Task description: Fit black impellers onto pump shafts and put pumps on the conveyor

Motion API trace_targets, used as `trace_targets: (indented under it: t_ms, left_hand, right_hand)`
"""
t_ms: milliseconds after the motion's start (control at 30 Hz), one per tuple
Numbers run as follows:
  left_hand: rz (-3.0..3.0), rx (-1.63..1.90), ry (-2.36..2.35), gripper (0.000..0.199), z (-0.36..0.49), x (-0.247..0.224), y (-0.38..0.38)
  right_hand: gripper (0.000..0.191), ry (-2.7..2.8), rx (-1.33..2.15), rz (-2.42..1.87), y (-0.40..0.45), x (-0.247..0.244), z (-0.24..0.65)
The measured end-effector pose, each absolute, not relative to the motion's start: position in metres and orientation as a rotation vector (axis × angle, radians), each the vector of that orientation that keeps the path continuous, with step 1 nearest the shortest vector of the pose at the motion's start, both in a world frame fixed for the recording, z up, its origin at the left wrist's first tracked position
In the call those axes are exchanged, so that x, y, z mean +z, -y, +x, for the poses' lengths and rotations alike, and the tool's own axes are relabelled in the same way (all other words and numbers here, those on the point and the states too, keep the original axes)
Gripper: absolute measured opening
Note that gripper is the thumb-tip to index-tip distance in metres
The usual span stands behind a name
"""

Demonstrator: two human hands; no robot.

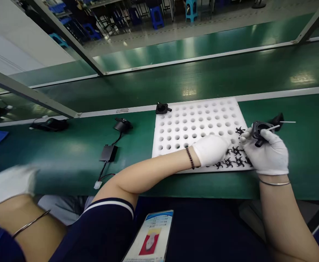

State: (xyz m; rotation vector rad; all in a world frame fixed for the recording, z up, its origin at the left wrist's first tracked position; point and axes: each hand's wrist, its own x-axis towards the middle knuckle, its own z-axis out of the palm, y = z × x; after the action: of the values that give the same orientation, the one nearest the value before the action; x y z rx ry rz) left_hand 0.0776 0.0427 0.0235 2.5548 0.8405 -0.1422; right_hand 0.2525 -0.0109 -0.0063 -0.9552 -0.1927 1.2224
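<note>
Reaching, perhaps for star-shaped parts (239, 161) at the tray's (156, 143) near-right corner, my left hand (212, 150) hides its grip; my right hand (267, 154) clasps a black housing (255, 130) beyond the right edge. I'd pinch lightly next.

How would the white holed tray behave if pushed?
The white tray would probably slide rather than tip, being broad and low. It looks foam-like, so likely light. The black star-shaped pieces on it might jostle.

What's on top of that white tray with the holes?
On the tray: star-shaped black parts at the near right, a black housing at the far left corner. What lies beneath the left hand and right hand is covered.
</note>
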Motion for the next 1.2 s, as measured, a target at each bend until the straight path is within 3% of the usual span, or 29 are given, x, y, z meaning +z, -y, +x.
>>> trace_targets:
  t_ms: [133,333,500,600,767,1067,1200]
  left_hand:
    - [2.301,0.102,-1.109,0.021,0.047,0.018,-0.044]
    - [2.406,0.205,-0.792,0.056,0.048,0.012,-0.035]
    - [2.428,0.253,-0.752,0.037,0.066,0.01,-0.037]
    - [2.081,0.65,-0.783,0.024,0.053,0.01,-0.033]
    - [1.319,1.054,-0.746,0.032,0.027,-0.002,-0.003]
    - [1.871,1.028,-0.995,0.05,0.004,-0.01,0.026]
    - [1.556,0.75,-0.954,0.049,-0.006,-0.002,0.018]
  right_hand:
    - [0.023,0.291,1.266,-0.824,0.011,-0.003,0.234]
    - [0.031,0.282,1.207,-0.875,-0.002,-0.007,0.205]
    - [0.034,0.195,1.125,-0.813,-0.003,-0.012,0.218]
    - [0.035,0.147,1.093,-0.769,0.004,-0.001,0.209]
    - [0.03,0.1,1.157,-0.664,0.011,0.024,0.151]
    - [0.03,0.233,1.182,-0.606,0.01,0.029,0.124]
    - [0.032,0.303,1.274,-0.577,0.01,0.029,0.126]
